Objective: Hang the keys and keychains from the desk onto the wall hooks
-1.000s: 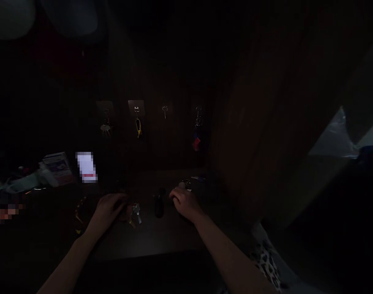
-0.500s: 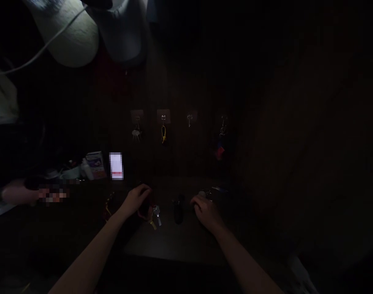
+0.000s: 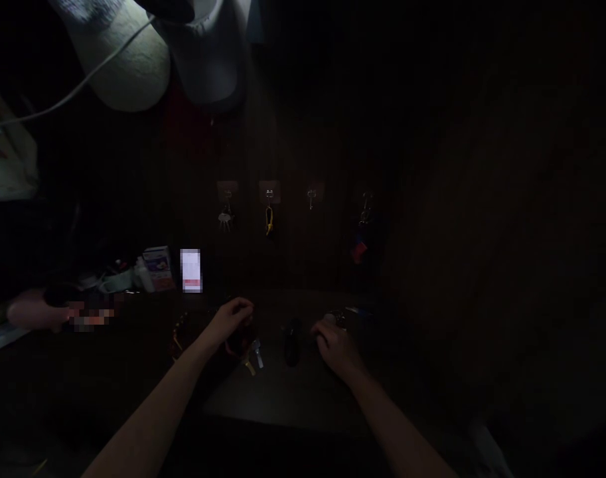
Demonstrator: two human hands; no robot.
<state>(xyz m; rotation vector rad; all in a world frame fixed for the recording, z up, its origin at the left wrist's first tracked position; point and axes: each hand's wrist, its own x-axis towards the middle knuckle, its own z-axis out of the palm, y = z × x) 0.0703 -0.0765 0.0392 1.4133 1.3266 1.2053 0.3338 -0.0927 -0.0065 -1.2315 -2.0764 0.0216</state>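
My left hand point(image 3: 230, 317) is over the dark shelf top, fingers bent and closed at the upper end of a bunch of keys point(image 3: 253, 362). The bunch has a dark reddish cord, one silver and one yellowish key; the grip itself is dim. My right hand point(image 3: 336, 345) rests on the surface, thumb and fingers apart, beside a ring with a round pale tag point(image 3: 329, 319). Between the hands lies a black oblong object point(image 3: 291, 345), too dark to name. A beaded string point(image 3: 177, 335) lies left of my left forearm.
Wall hooks above hold a key bunch point(image 3: 226, 218), a yellow loop point(image 3: 269, 220), a single key point(image 3: 311, 198) and a red-and-blue keychain point(image 3: 360, 247). A lit phone point(image 3: 191, 271) stands by a small box point(image 3: 158, 267). Caps point(image 3: 208, 73) hang at the top left.
The whole view has shifted slightly right. My left hand has moved slightly right over the reddish cord, with its fingertips drawn in. My right hand stays in place.
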